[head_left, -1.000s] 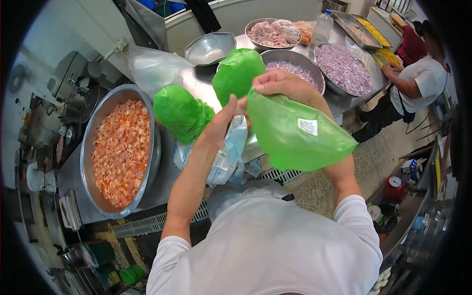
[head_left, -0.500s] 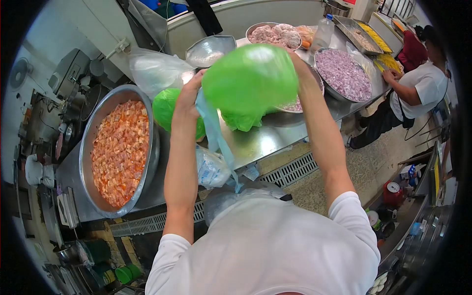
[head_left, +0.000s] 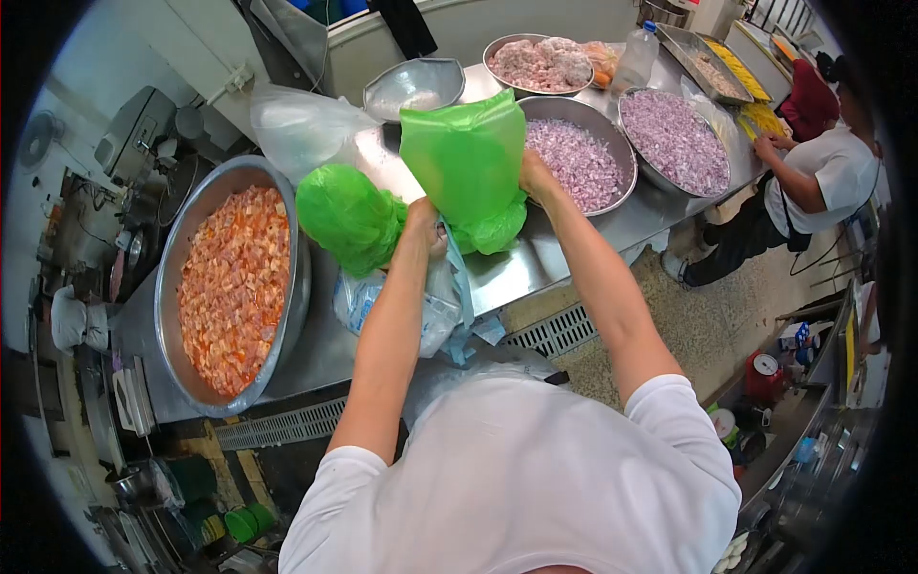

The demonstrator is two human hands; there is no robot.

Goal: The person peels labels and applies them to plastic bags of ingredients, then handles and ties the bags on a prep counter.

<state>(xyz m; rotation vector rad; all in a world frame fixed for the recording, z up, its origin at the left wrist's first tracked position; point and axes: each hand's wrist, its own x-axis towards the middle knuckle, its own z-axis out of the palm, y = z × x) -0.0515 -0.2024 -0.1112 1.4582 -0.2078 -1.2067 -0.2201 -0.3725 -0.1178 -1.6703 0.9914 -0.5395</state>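
A green plastic bag point(head_left: 463, 158) stands puffed out in front of me, with its wide end up, above the steel table. My left hand point(head_left: 425, 222) is closed at its lower left edge, the fingers partly hidden by the wrist. At the bag's right edge, my right hand point(head_left: 535, 178) is closed on the plastic. More crumpled green plastic point(head_left: 490, 228) bunches underneath. Left of my left hand lies another green bag point(head_left: 346, 215), bulging. A light blue plastic strip point(head_left: 461, 277) hangs beside my left hand, over a clear bag with blue print point(head_left: 359, 301).
A large basin of diced, orange-sauced meat point(head_left: 234, 287) stands at left. Bowls of chopped purple onion point(head_left: 574, 167), point(head_left: 674, 143) and a bowl of minced meat point(head_left: 535, 65) stand at right and back. A metal bowl point(head_left: 413, 88) is behind. A person in white point(head_left: 813, 177) works at far right.
Both hands have come down, and the right has moved left. The green bag, blurred and sideways before, now stands upright and puffed out. The onion bowl behind it shows more.
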